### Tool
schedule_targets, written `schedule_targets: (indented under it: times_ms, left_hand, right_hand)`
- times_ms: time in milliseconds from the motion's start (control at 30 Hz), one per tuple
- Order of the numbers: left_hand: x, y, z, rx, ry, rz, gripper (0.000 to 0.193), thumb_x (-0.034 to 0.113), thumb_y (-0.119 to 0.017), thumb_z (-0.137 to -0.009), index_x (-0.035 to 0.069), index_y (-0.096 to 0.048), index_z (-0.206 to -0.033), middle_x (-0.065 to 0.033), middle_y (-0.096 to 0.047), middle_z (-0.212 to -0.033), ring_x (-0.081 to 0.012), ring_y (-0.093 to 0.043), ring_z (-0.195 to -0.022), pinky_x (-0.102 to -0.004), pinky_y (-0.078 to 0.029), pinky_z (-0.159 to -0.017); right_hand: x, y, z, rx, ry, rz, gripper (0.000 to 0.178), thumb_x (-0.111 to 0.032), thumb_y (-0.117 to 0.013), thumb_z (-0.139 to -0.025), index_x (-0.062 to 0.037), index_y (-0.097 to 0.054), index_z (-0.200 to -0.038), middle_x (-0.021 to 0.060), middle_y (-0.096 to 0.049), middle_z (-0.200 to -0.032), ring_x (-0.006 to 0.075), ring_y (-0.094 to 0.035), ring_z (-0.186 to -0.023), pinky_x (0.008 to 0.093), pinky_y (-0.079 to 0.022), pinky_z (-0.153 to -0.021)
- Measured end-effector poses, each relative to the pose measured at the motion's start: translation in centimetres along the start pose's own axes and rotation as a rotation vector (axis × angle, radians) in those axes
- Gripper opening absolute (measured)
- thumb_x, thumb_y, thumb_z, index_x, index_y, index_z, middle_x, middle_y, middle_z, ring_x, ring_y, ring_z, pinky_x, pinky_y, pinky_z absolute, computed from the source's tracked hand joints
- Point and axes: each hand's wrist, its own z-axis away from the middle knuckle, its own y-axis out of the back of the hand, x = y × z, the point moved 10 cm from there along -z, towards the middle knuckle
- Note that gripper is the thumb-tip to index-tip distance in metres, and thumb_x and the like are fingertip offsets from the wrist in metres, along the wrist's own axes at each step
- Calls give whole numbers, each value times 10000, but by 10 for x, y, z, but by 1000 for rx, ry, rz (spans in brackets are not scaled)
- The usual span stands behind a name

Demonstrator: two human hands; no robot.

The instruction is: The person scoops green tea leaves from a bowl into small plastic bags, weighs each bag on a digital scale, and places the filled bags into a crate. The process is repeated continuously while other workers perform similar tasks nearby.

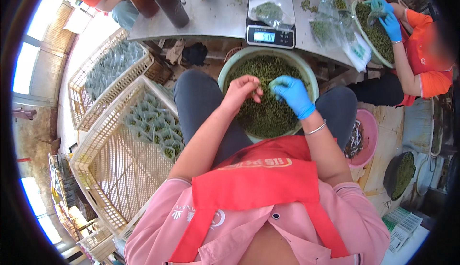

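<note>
Both hands are held over a round pale green basin [224, 68] between my knees. It is filled with small green berries [266, 116] that look like fresh green peppercorns. My left hand [243, 91], bare, has its fingers curled into a pinch; what sits at the tips is too small to name. Facing it, my right hand [292, 94] wears a blue glove, its fingers pressed together around a small greenish bit that I cannot make out. A narrow gap separates the two hands.
A digital scale [271, 35] bearing a bag of green stuff stands on the metal table [215, 18]. Plastic crates [98, 207] with small filled bags are at left. A pink basin [369, 140] is at right. A gloved co-worker [417, 68] handles another basin [357, 18].
</note>
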Motion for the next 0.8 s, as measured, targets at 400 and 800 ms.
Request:
schedule_targets:
  times_ms: [400,800]
  left_hand:
    - [0,-1,3,-16,28,-22,154,204,-593,-875,62,-588,-936,-69,-651,-761,-137,-594,-564,-247,-486,-575]
    - [5,-7,3,-69,-15,-56,247,159,-587,-886,30,-544,-1093,-103,-668,-862,-140,-618,-610,-251,-495,-621]
  right_hand:
    - [-33,28,2,116,190,171,274,-124,-668,-814,-62,-652,-1080,81,-654,-926,196,-620,-807,277,-489,-737]
    - [-47,-1,8,57,319,400,166,-69,-649,-779,-34,-675,-938,123,-638,-882,266,-630,-800,326,-490,-730]
